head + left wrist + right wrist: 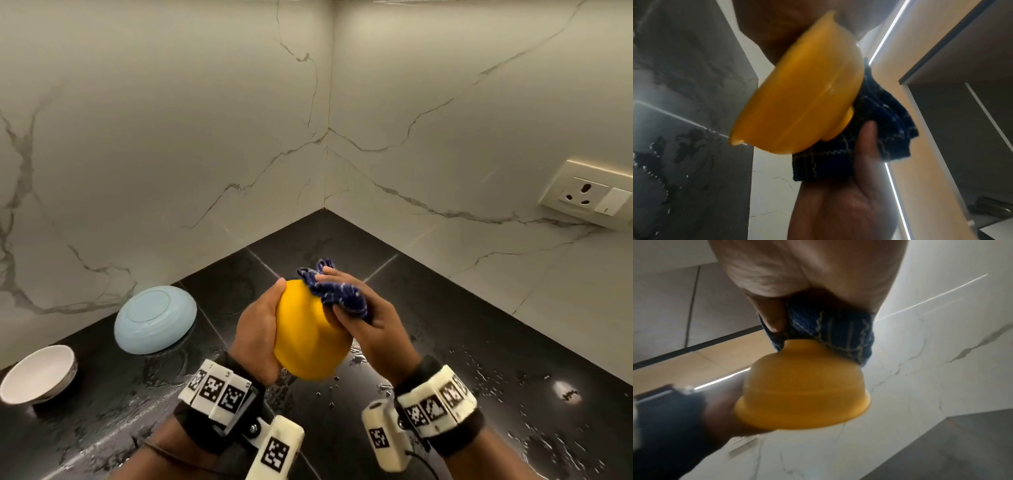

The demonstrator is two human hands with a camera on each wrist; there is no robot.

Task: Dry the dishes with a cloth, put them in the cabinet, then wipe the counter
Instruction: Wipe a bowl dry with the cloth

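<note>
A yellow bowl [308, 334] is held above the black counter [445, 342], tipped on its side with its base toward the right. My left hand [258, 329] grips its rim side, thumb over the top. My right hand [363, 318] holds a bunched dark blue cloth [339, 293] and presses it against the bowl's base. The left wrist view shows the yellow bowl [803, 95] with the blue cloth [879, 116] behind its foot. In the right wrist view the blue cloth [838, 334] sits on the bowl [805, 386] foot.
A light blue plate [156, 318] leans upside down against the marble wall at the left. A white bowl [37, 373] sits tilted near the left edge. Water drops lie on the counter at the right. A wall socket [587, 195] is at the far right.
</note>
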